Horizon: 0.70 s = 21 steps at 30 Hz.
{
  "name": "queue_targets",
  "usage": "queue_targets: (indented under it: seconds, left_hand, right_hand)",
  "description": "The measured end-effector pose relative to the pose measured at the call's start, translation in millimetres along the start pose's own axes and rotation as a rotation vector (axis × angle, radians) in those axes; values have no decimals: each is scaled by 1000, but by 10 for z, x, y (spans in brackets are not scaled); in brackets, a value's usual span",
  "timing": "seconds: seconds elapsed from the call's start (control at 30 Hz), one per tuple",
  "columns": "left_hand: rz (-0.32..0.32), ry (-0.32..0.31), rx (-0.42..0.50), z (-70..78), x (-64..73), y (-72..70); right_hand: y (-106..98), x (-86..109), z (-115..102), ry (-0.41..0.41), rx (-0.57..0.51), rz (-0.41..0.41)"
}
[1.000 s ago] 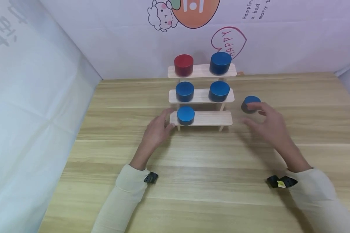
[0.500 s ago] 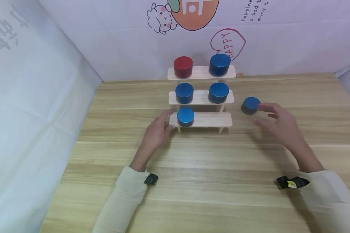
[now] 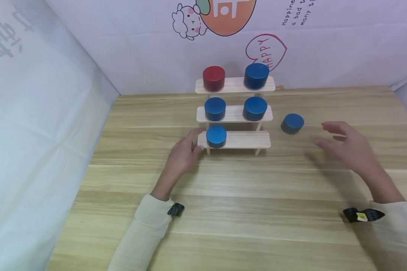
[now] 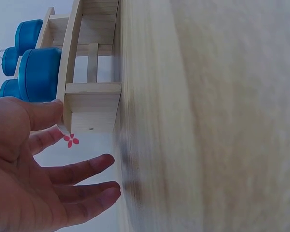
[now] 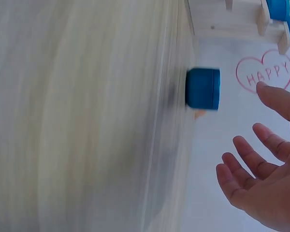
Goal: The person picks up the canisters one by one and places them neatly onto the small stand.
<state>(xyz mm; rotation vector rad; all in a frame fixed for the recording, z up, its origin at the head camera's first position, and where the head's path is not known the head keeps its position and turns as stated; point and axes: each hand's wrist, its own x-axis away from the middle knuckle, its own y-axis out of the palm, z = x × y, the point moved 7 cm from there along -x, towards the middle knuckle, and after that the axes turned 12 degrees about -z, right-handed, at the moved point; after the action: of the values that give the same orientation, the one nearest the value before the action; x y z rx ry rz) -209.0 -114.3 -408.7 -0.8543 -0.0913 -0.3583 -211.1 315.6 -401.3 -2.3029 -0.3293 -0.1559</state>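
A three-tier wooden display stand stands on the table by the back wall. My left hand pinches the left end of its bottom board between thumb and index finger; the other fingers stretch out free in the left wrist view. Round blue tins sit on the tiers: one tin on the bottom left, a pair on the middle board. The top board bears a red tin and a blue tin. Right of the stand, another blue tin rests on the table. My right hand hovers right of it, fingers relaxed, holding nothing.
A white cloth with printed drawings hangs behind the table. Another white cloth closes off the left side. Wood-grain tabletop stretches in front of the stand.
My right hand has drawn away to the right from the blue tin on the table, which stays where it was. The left hand keeps its place at the stand.
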Motion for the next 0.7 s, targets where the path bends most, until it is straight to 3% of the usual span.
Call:
queue_targets:
  seconds: [0.2,0.7]
  left_hand:
    - [-2,-4,4,2,-7,7]
    - [1,-5,-7,3,5,5]
  right_hand:
    - [-111,24,122,-13,-4,-3]
    - [-221,-129,320,-30,1,-108]
